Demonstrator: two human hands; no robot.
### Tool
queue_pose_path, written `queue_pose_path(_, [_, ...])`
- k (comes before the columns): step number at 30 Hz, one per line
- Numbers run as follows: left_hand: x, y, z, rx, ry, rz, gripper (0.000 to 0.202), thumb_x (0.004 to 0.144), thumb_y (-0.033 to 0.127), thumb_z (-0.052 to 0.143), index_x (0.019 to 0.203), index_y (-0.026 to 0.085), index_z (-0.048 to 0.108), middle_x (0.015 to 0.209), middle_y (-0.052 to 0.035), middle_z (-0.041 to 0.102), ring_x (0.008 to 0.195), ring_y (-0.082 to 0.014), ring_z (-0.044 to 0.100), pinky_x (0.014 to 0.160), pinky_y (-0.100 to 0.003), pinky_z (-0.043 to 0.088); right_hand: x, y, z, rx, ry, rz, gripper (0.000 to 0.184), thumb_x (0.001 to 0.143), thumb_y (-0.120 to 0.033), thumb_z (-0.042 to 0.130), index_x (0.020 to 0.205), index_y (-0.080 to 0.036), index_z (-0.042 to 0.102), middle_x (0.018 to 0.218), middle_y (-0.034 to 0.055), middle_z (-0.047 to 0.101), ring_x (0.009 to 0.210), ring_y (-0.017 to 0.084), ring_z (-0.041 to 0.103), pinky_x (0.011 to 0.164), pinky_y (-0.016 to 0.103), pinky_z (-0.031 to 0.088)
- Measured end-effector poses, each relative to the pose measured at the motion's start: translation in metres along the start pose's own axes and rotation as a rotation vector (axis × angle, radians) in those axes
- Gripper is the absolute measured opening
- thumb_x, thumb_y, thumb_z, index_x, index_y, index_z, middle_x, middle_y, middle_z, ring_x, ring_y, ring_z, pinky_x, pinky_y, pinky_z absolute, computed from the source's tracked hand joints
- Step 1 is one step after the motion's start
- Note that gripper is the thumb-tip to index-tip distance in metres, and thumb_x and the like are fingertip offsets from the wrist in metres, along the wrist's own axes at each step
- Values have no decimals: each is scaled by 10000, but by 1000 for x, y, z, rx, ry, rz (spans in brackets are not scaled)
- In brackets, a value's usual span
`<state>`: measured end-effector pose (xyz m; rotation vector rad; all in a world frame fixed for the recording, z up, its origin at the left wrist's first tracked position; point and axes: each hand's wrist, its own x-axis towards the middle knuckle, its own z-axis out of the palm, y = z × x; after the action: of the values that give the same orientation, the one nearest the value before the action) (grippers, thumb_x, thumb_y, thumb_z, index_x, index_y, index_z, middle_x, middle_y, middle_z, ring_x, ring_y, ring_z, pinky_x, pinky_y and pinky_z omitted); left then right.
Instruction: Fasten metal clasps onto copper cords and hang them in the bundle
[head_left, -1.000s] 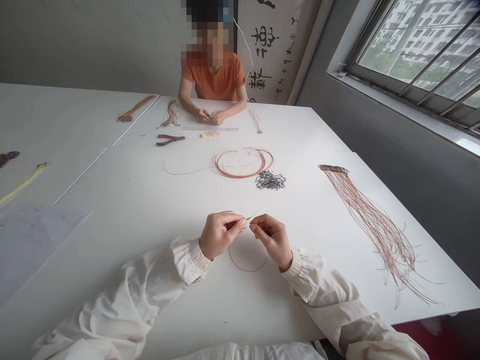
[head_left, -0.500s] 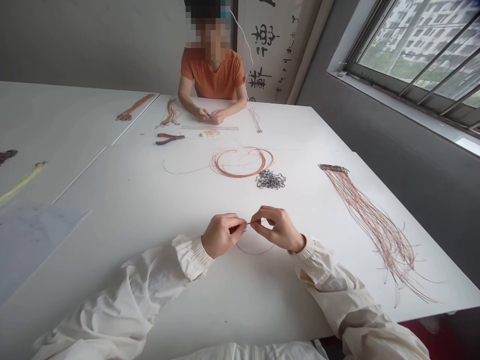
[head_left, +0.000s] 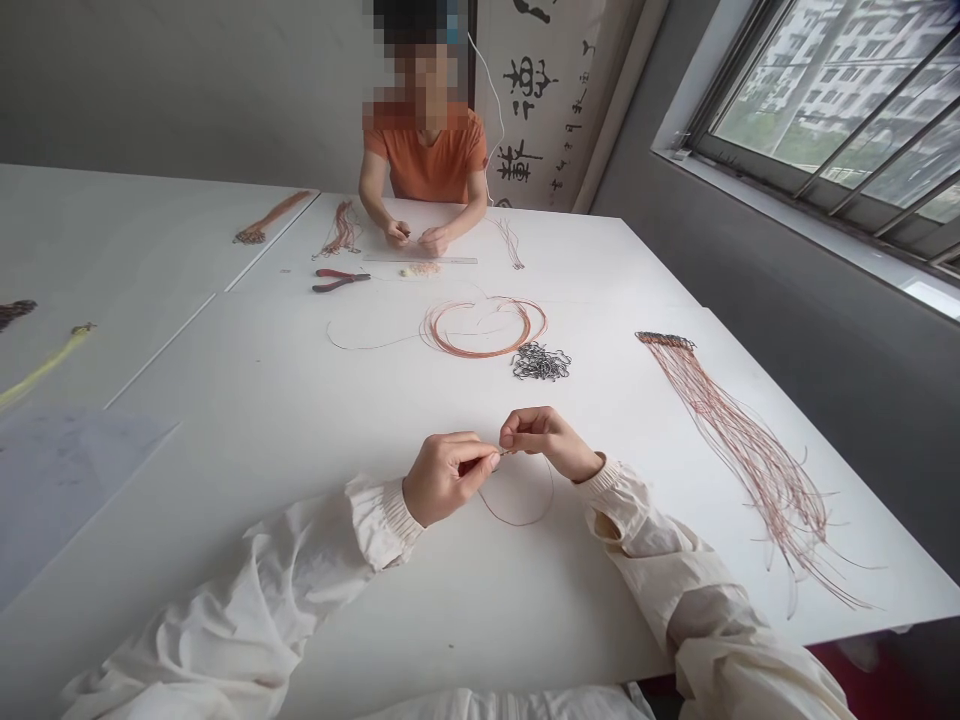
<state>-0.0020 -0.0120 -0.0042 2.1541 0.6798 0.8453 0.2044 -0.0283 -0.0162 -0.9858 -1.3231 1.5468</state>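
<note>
My left hand (head_left: 444, 474) and my right hand (head_left: 546, 440) meet fingertip to fingertip over the white table (head_left: 300, 420). Both are closed in a pinch on a thin copper-coloured cord (head_left: 525, 518), which hangs in a small loop below them onto the table. A tiny dark piece sits between the fingertips; I cannot make it out. Beyond my hands lie a coil of the same cord (head_left: 484, 325) and a heap of small dark metal hooks (head_left: 541, 361).
A fan of cut cords with dark ends (head_left: 739, 440) spreads at the right. Red-handled pliers (head_left: 339, 280), a ruler (head_left: 420, 259) and more cord bundles (head_left: 343, 229) lie at the far side, where a person in an orange shirt (head_left: 425, 160) works with both hands.
My right hand has risen and turned over the left fingertips. The cord loop first drew in shorter, then hangs a little lower now. The person opposite has moved their hands slightly.
</note>
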Motion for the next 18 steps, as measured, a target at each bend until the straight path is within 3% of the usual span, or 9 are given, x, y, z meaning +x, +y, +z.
queue_pose_path(5, [1, 0, -2, -10, 59, -45, 226, 892, 218, 571, 712, 164, 697, 598, -2, 530, 525, -104, 430, 533, -238, 385, -1, 12, 3, 167, 9, 72, 159, 745, -282, 684, 777, -145, 610, 648, -18, 541, 478, 49, 271, 467, 226, 154])
queue_pose_path(8, [3, -1, -3, -26, 99, -80, 223, 884, 231, 588, 701, 161, 693, 600, -6, 551, 533, -107, 450, 537, -237, 398, -2, 15, 8, 188, 42, 50, 195, 748, -317, 695, 783, -156, 591, 660, -20, 531, 483, 51, 253, 474, 228, 157])
queue_pose_path(12, [4, -2, -5, -36, 158, -99, 213, 877, 244, 598, 710, 162, 702, 595, -10, 565, 535, -113, 468, 533, -236, 411, -5, 17, 21, 158, 112, -30, 256, 748, -383, 716, 787, -168, 584, 675, -4, 529, 553, 88, 372, 503, 230, 266])
queue_pose_path(15, [6, -4, -6, -20, 189, -99, 216, 880, 248, 592, 719, 159, 707, 599, -17, 574, 545, -120, 484, 537, -239, 417, -10, 18, 32, 3, 235, -127, 231, 808, -395, 667, 795, -176, 594, 695, 9, 550, 589, 110, 428, 529, 245, 327])
queue_pose_path(18, [8, -8, -7, 33, 196, -84, 224, 885, 242, 580, 712, 163, 699, 595, -16, 570, 551, -125, 489, 542, -240, 418, -17, 16, 39, -328, 377, -242, 157, 859, -333, 612, 799, -188, 626, 662, 6, 567, 542, 109, 408, 515, 257, 323])
